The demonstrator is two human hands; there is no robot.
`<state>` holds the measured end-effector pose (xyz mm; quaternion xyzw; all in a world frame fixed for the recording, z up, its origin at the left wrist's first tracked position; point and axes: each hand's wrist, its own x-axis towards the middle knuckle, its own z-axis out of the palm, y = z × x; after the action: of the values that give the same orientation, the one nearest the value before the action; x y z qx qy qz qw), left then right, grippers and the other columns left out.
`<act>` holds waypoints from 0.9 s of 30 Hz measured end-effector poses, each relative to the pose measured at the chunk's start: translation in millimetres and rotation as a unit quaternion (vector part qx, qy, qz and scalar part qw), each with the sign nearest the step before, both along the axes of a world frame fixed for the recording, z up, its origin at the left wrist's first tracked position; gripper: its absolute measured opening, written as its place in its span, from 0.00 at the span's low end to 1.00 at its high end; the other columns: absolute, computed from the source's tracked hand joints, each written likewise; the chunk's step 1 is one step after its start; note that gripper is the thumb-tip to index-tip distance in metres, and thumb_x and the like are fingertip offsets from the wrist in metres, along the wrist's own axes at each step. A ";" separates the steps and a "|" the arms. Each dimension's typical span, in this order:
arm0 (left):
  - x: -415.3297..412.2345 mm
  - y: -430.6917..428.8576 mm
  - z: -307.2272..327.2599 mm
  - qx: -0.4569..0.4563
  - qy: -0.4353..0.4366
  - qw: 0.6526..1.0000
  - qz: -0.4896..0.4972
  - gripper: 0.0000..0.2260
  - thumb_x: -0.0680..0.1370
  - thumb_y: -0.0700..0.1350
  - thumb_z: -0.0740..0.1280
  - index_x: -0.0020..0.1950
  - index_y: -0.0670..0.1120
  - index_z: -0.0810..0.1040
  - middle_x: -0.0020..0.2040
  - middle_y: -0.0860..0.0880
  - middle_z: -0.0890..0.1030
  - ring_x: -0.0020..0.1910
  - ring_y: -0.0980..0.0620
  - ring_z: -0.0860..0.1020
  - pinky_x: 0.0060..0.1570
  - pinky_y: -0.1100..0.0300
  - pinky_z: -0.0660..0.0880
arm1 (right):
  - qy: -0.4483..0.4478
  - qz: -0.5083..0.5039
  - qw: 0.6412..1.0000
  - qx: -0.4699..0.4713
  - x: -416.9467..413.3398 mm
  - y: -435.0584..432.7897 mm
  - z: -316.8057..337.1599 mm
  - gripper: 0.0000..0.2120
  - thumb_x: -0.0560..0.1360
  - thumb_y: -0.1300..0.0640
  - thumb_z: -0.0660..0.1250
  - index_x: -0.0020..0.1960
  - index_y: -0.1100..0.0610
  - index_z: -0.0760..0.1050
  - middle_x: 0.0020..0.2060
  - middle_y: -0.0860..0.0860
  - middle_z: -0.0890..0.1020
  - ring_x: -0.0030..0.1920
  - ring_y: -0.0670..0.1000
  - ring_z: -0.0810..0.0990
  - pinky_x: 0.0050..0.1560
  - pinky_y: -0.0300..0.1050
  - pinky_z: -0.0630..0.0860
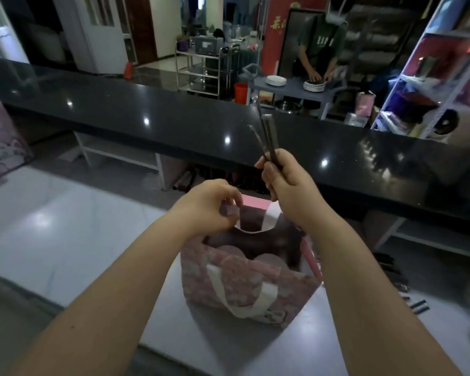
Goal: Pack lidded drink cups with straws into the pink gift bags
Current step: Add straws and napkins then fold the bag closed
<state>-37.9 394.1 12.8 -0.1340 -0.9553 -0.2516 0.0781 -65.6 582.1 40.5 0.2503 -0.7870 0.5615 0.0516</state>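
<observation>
Pink gift bag [251, 286] on the table [228, 348] dead ahead: my left hand [209, 207] pinches its far rim, my right hand [288, 185] grips a bundle of straws [267, 139] at its 12 o'clock. Next, I'd say, drop them in past the ribbon handle [269, 217]. Spare straws [399, 283] at 3 o'clock, second bag [3, 142] at 10.

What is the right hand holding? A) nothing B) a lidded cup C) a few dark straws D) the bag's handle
C: the right hand grips a few dark straws raised above the pink gift bag, while the left hand pinches the bag's far top edge.
</observation>
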 end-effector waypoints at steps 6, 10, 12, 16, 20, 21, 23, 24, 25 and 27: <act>-15.6 -27.1 -13.9 -0.008 -0.003 0.993 -0.121 0.13 0.69 0.42 0.74 0.53 0.51 0.83 0.68 0.50 0.74 0.70 0.51 0.68 0.68 0.53 0.68 | -0.055 -0.013 0.998 0.040 19.0 -21.6 -24.0 0.08 0.82 0.61 0.58 0.49 0.51 0.73 0.33 0.46 0.76 0.35 0.47 0.76 0.41 0.44 0.77; -19.6 -39.7 -20.8 0.002 -0.036 0.991 -0.130 0.23 0.67 0.46 0.74 0.62 0.56 0.78 0.79 0.51 0.57 0.78 0.54 0.50 0.77 0.48 0.53 | -0.093 -0.023 0.964 0.249 20.6 -2.6 -41.8 0.12 0.81 0.57 0.61 0.48 0.40 0.75 0.39 0.41 0.80 0.40 0.40 0.79 0.45 0.39 0.74; -20.9 -46.3 -22.7 0.000 -0.043 0.989 -0.140 0.32 0.67 0.50 0.75 0.71 0.56 0.71 0.80 0.51 0.56 0.78 0.56 0.48 0.77 0.49 0.47 | -0.110 -0.039 0.933 0.339 19.9 3.0 -45.5 0.13 0.80 0.53 0.61 0.52 0.33 0.74 0.46 0.38 0.80 0.48 0.41 0.78 0.49 0.39 0.74; -21.0 -59.9 -27.4 0.016 -0.048 0.989 -0.138 0.43 0.66 0.57 0.78 0.76 0.57 0.62 0.80 0.55 0.54 0.75 0.65 0.45 0.75 0.58 0.43 | -0.127 -0.088 0.898 0.411 20.4 -5.1 -47.4 0.16 0.80 0.50 0.59 0.52 0.25 0.70 0.51 0.42 0.78 0.47 0.44 0.76 0.45 0.40 0.73; -17.0 -64.3 -27.1 0.033 -0.035 0.988 -0.150 0.40 0.67 0.57 0.78 0.75 0.57 0.64 0.79 0.56 0.57 0.77 0.61 0.50 0.76 0.55 0.48 | -0.132 -0.126 0.857 0.482 21.3 -21.3 -52.6 0.18 0.79 0.53 0.63 0.68 0.44 0.70 0.61 0.51 0.78 0.54 0.54 0.78 0.53 0.49 0.75; -15.5 -63.8 -26.7 0.033 -0.023 0.988 -0.150 0.38 0.68 0.57 0.77 0.75 0.57 0.65 0.78 0.56 0.59 0.77 0.59 0.53 0.76 0.53 0.53 | -0.139 -0.128 0.853 0.487 21.5 -25.9 -52.1 0.19 0.78 0.54 0.65 0.69 0.46 0.70 0.62 0.51 0.78 0.56 0.54 0.77 0.56 0.50 0.75; -12.6 -62.3 -24.9 0.031 0.026 0.988 -0.146 0.33 0.70 0.57 0.75 0.73 0.55 0.69 0.75 0.54 0.66 0.75 0.54 0.61 0.73 0.50 0.62 | -0.149 -0.134 0.854 0.480 23.6 -32.2 -45.2 0.21 0.77 0.54 0.68 0.69 0.48 0.71 0.61 0.50 0.78 0.56 0.54 0.78 0.58 0.49 0.75; -11.8 -61.9 -23.3 0.030 0.061 0.988 -0.141 0.29 0.71 0.56 0.74 0.71 0.53 0.72 0.71 0.54 0.71 0.72 0.53 0.65 0.70 0.49 0.66 | -0.146 -0.136 0.859 0.472 25.9 -33.3 -39.9 0.21 0.77 0.54 0.69 0.69 0.47 0.71 0.60 0.49 0.79 0.56 0.53 0.78 0.58 0.49 0.75; -11.2 -61.5 -21.4 0.029 0.097 0.986 -0.135 0.26 0.73 0.55 0.73 0.69 0.52 0.74 0.68 0.53 0.74 0.68 0.51 0.68 0.67 0.49 0.68 | -0.136 -0.135 0.867 0.459 29.6 -32.6 -34.5 0.20 0.76 0.55 0.69 0.67 0.46 0.73 0.58 0.48 0.80 0.55 0.52 0.79 0.57 0.47 0.76; -12.3 -61.7 -17.5 0.036 0.156 0.979 -0.124 0.21 0.74 0.54 0.72 0.65 0.50 0.78 0.60 0.51 0.79 0.61 0.49 0.72 0.61 0.48 0.72 | -0.117 -0.132 0.886 0.429 38.8 -27.6 -23.7 0.14 0.76 0.55 0.69 0.60 0.45 0.77 0.53 0.45 0.81 0.53 0.49 0.80 0.56 0.45 0.76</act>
<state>-50.2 332.4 -4.7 -0.2857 -0.8979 -0.2691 0.1991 -26.8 554.5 16.9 0.0742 -0.9772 0.1823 -0.0792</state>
